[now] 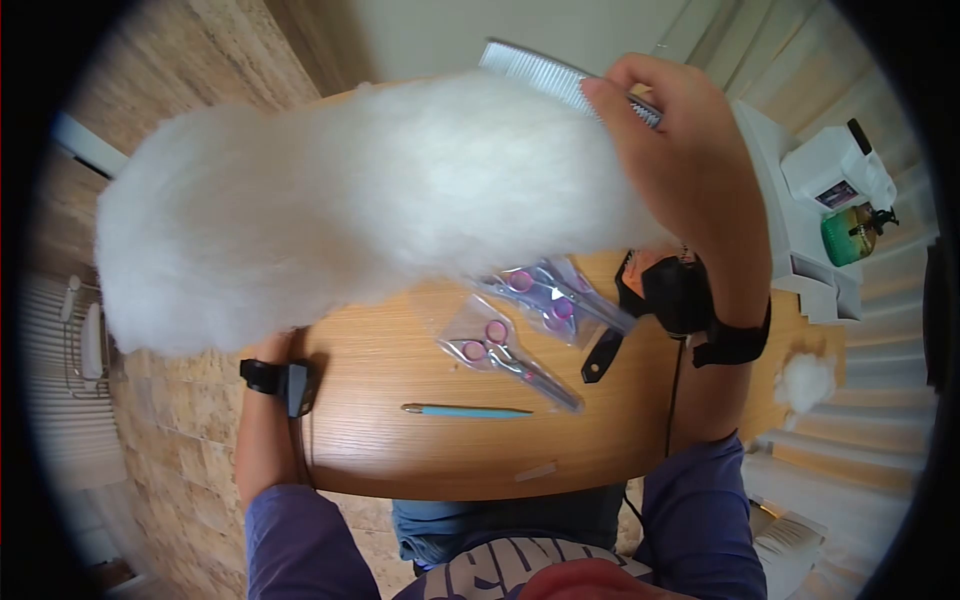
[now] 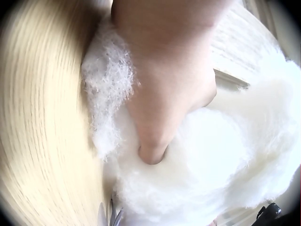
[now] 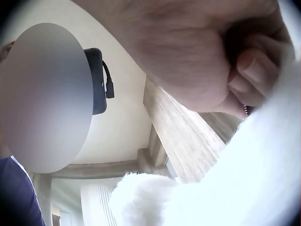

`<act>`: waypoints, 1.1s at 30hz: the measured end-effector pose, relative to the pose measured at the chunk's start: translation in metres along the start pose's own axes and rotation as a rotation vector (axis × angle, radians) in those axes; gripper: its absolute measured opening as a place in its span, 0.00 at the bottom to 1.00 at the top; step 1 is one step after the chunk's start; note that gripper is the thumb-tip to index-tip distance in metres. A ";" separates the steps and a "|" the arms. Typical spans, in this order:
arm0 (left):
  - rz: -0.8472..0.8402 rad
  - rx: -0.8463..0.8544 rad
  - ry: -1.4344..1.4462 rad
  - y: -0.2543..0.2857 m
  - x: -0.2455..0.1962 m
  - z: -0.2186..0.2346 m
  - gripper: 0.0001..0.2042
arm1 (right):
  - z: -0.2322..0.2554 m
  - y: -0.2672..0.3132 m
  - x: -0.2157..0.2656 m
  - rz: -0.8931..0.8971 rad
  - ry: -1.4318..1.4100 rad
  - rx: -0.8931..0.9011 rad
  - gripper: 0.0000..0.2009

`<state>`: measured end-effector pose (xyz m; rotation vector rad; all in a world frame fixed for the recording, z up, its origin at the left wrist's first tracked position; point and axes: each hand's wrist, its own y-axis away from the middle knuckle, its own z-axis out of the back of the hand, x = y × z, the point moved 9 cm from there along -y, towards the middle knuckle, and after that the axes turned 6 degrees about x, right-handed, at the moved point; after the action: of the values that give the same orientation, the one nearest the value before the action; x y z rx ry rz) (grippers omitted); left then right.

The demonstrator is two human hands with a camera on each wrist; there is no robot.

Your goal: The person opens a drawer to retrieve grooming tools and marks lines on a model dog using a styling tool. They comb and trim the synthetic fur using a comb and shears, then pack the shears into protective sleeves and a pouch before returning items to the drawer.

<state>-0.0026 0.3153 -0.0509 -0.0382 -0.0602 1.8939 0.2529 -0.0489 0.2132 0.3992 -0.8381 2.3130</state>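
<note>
A long white fluffy form [image 1: 420, 170] spans the upper part of the head view, above the table. My right hand [image 1: 690, 130] pinches a metal comb [image 1: 535, 72] by its right end, at the form's far right edge. In the right wrist view, the right hand [image 3: 197, 61] has curled fingers against the white fluff [image 3: 249, 174]; only a bit of comb teeth shows. My left hand [image 1: 275, 345] is mostly hidden behind the form's left part. In the left wrist view, the left hand [image 2: 160, 99] grips the fluff [image 2: 211, 155], its thumb sunk in and its other fingers largely hidden.
On the wooden table [image 1: 360, 440] lie bagged scissors [image 1: 515, 365], more bagged scissors [image 1: 560, 295], a light blue pen-like tool [image 1: 470, 411] and a black corded device [image 1: 675, 295]. To the right are a fluff tuft [image 1: 806, 382], a white jug [image 1: 835, 170] and a green pump bottle [image 1: 848, 236].
</note>
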 end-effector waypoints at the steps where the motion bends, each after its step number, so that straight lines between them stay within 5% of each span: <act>1: 0.003 -0.001 -0.012 0.005 0.002 0.001 0.23 | 0.005 0.002 -0.003 -0.084 0.019 -0.017 0.14; 5: 0.033 -0.010 -0.058 0.000 0.007 0.002 0.23 | 0.013 0.005 -0.012 -0.183 0.045 -0.040 0.15; 16: 0.251 0.013 -0.256 -0.021 0.002 0.000 0.23 | -0.020 0.031 0.082 0.067 -0.597 -0.161 0.09; 19: 0.262 0.031 -0.283 -0.023 0.006 -0.002 0.23 | -0.048 0.040 0.094 0.112 -0.877 0.021 0.09; 21: 0.269 0.038 -0.298 -0.022 0.010 -0.001 0.23 | -0.072 0.046 0.113 0.265 -0.875 0.360 0.07; 24: 0.284 0.044 -0.316 0.002 0.013 0.000 0.23 | -0.085 0.043 0.115 0.425 -0.628 0.523 0.06; 26: 0.296 0.044 -0.325 -0.004 0.011 -0.001 0.23 | -0.085 0.033 0.101 0.468 -0.559 0.395 0.05; 33: 0.312 0.054 -0.322 -0.002 0.018 0.000 0.22 | -0.075 0.039 0.089 0.372 -0.420 0.747 0.05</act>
<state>-0.0070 0.3333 -0.0511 0.3112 -0.2331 2.1966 0.1562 0.0189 0.1807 1.1607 -0.1872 2.8967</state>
